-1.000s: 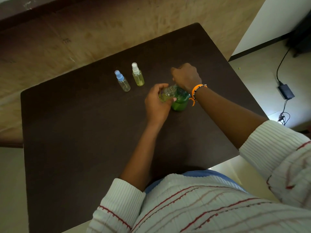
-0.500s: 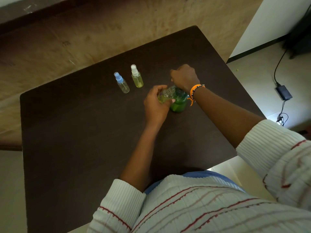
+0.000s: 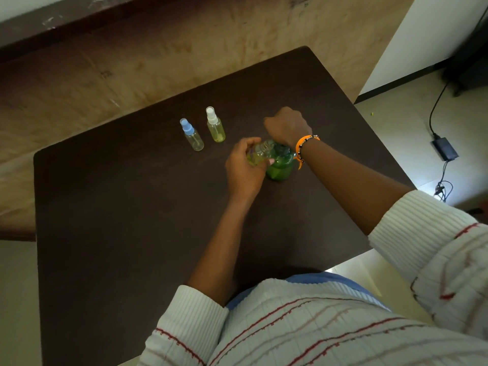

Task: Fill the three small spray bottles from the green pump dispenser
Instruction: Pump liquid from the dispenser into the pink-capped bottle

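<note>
The green pump dispenser (image 3: 280, 167) stands near the middle of the dark table (image 3: 132, 207). My right hand (image 3: 287, 126), with an orange bracelet at the wrist, is curled over the dispenser's top and hides the pump head. My left hand (image 3: 244, 170) grips an uncapped small spray bottle (image 3: 260, 153) holding yellowish liquid, tilted against the dispenser's neck. Two capped spray bottles stand upright to the left: one with a blue cap (image 3: 192, 134), one with a white cap (image 3: 215, 125) and yellow liquid inside.
The table's right edge drops to a light floor where a black power adapter (image 3: 445, 149) and its cable lie. A tan floor runs beyond the table's far edge. My striped white sweater fills the bottom of the view.
Both hands and the bottles stay where they were; only the view has shifted slightly.
</note>
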Demonstrator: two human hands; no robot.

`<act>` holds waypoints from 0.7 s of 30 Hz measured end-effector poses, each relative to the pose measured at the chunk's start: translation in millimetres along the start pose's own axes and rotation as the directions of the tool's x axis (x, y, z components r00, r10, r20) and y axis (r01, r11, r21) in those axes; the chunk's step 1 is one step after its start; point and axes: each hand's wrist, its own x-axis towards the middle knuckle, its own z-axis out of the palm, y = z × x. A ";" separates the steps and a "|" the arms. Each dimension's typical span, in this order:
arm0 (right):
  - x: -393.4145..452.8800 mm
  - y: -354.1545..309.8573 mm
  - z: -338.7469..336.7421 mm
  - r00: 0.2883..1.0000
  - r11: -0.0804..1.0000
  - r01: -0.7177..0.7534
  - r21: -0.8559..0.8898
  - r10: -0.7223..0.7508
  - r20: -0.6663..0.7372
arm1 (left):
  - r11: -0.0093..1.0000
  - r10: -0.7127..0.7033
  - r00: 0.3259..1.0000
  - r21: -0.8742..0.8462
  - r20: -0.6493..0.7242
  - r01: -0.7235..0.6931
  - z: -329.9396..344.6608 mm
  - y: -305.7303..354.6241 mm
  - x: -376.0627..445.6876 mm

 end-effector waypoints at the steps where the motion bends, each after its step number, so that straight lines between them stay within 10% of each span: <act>1: -0.5 1.3 1.2 0.999 1.000 -0.002 0.011 0.003 -0.038 | 1.000 -0.003 1.000 0.003 0.003 0.003 0.6 0.3 0.0; 8: -3.4 2.3 4.2 0.993 1.000 0.015 -0.004 -0.015 -0.113 | 1.000 -0.013 1.000 0.019 0.009 0.013 5.3 -0.5 0.4; 14: 0.3 -1.4 -4.8 0.978 0.997 -0.010 0.074 -0.006 0.208 | 1.000 -0.001 1.000 0.018 0.002 0.001 0.7 0.1 -0.8; 21: -3.6 4.1 5.5 0.994 0.998 0.008 0.065 0.000 -0.112 | 1.000 -0.014 1.000 0.026 0.006 0.013 5.2 -0.3 1.3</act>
